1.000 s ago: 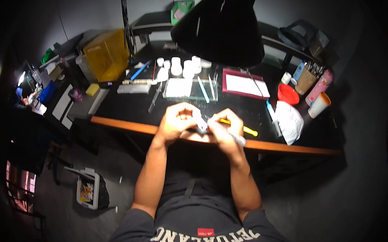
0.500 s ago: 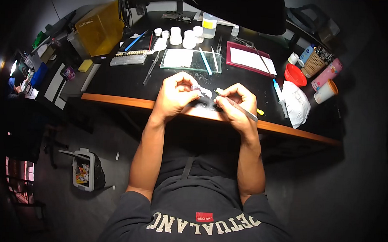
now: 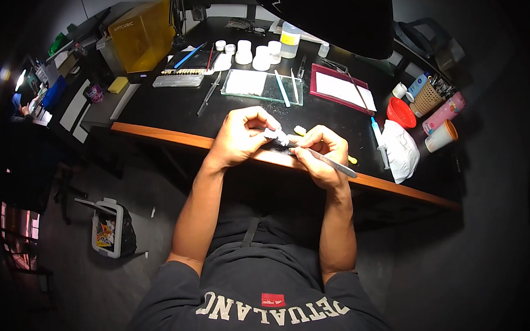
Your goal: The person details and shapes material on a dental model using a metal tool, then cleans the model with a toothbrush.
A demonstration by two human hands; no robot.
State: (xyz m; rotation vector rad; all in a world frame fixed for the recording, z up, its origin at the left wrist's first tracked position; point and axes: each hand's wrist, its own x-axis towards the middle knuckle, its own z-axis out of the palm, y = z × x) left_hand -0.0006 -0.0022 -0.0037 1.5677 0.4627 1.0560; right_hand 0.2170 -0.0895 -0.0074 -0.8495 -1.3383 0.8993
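Observation:
My left hand point(image 3: 241, 139) pinches a small, lumpy white piece point(image 3: 276, 134), perhaps a plaster model, just above the desk's front edge. In my right hand point(image 3: 324, 156), held like a pen, is a slim metal hand tool point(image 3: 340, 167) with a flat handle. Its tip reaches the right side of the white piece; whether they touch I cannot tell. Beneath my right hand lies a yellow toothbrush point(image 3: 353, 160), its bristles showing just beyond my fingers and its middle hidden. White crumbs are scattered on the dark desktop under the piece.
Beyond my hands lie a glass slab point(image 3: 232, 95) and a maroon board point(image 3: 320, 70) with white paper. White jars point(image 3: 261, 59) and a bottle point(image 3: 290, 41) stand behind. To the right are a red bowl point(image 3: 401, 113), a syringe point(image 3: 379, 144) and a white bag point(image 3: 400, 151). A black lamp point(image 3: 330, 20) overhangs the desk.
The metal tool has come over to the white piece, its tip now at it. My hands have drawn slightly closer, and the toothbrush head shows more plainly. The whole view has shifted a little.

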